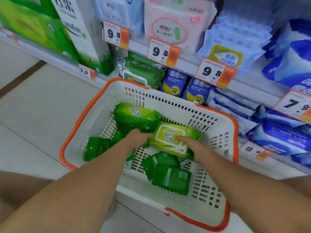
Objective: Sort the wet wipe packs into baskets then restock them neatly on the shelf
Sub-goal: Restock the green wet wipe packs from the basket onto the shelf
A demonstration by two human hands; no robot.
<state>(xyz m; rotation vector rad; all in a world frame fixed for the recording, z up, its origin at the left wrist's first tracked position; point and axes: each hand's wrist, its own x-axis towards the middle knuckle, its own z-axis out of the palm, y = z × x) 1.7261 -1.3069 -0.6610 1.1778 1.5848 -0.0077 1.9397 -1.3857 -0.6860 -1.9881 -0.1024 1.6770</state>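
Observation:
A white basket with an orange rim (94, 121) stands on the floor in front of the shelf. Inside it lie two large light-green wet wipe packs and several small dark-green packs (170, 177). Both my hands grip the nearer large pack (170, 137): my left hand (137, 137) holds its left edge, my right hand (188, 143) rests over its right side. The other large pack (136, 117) lies behind it toward the basket's far left.
The low shelf behind the basket holds green wipe packs (143, 74), blue packs (175, 82) and pale blue packs (277, 137). Orange price tags (161, 52) stick out from the shelf edges. Pale floor tiles (33, 115) spread to the left.

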